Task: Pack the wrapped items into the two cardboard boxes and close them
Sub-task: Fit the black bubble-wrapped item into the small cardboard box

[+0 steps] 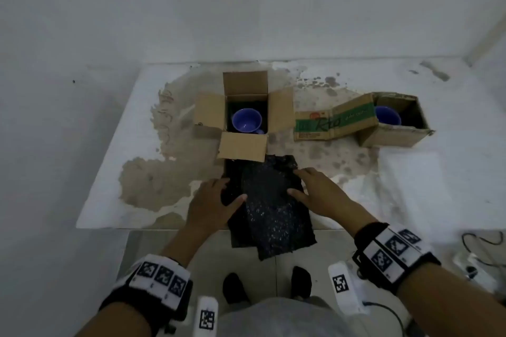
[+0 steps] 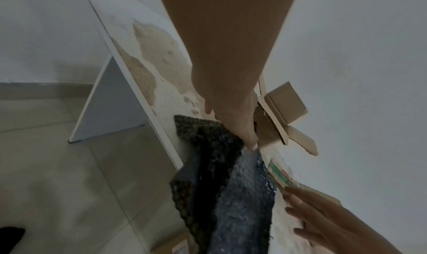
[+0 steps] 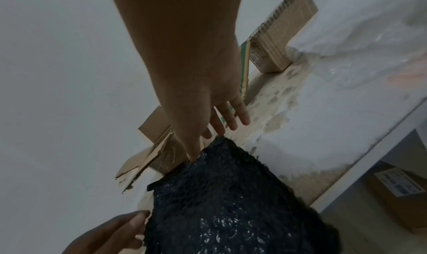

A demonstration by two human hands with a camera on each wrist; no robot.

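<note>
A sheet of black bubble wrap (image 1: 269,205) lies at the table's front edge and hangs over it. My left hand (image 1: 219,194) rests on the sheet's left edge with its thumb laid across the top. My right hand (image 1: 306,186) touches its right side, fingers straight. Behind the sheet stands an open cardboard box (image 1: 279,109) with an unwrapped blue mug (image 1: 247,120) inside. To the right, a second open box (image 1: 394,131) with a green printed flap holds another blue mug (image 1: 387,115). The wrist views show the wrap (image 2: 233,194) (image 3: 226,194) between the left hand (image 2: 233,126) and the right hand (image 3: 217,115).
The white table (image 1: 137,123) has large brown worn patches. A pale sheet of clear wrap (image 1: 408,172) lies at the right front. Under the table sits a labelled carton (image 3: 402,194). My feet (image 1: 238,287) stand on the tiled floor, with cables (image 1: 482,243) at the right.
</note>
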